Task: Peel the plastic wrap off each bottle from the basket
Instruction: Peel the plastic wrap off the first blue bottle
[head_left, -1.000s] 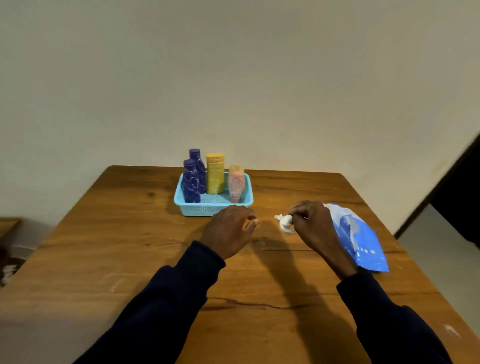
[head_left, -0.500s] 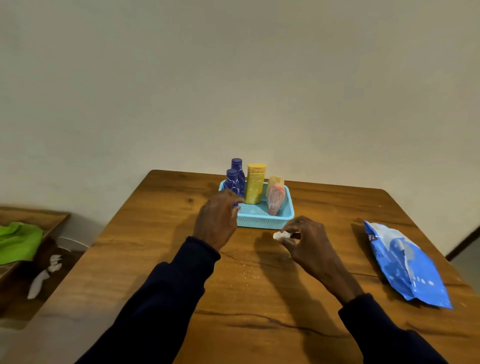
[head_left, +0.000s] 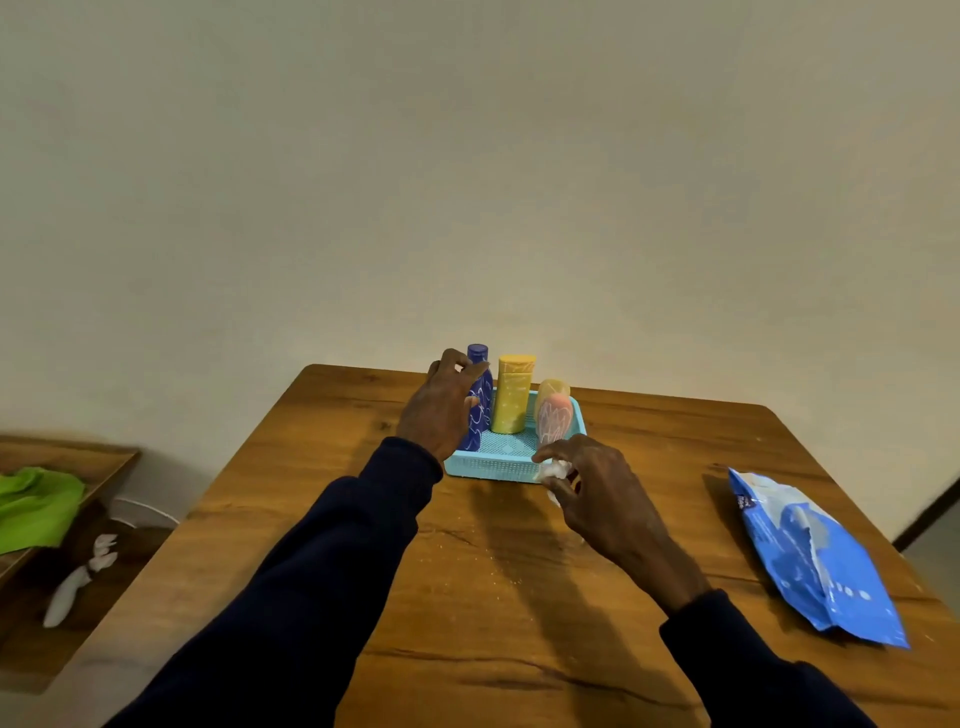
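As left hand (head_left: 441, 410) curled fingers round a blue bottle (head_left: 482, 395) — probably light, rigid, film slick — mid-body grip seemed best; right hand (head_left: 602, 499) pinched a white wad (head_left: 553, 470).

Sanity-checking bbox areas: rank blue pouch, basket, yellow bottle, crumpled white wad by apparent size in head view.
1. blue pouch, nearer the camera, which inflates it
2. basket, partly covered by hands
3. yellow bottle
4. crumpled white wad, partly hidden in the right hand

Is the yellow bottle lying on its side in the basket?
No, the yellow bottle stands upright in the basket, between the blue bottle and the pink bottle.
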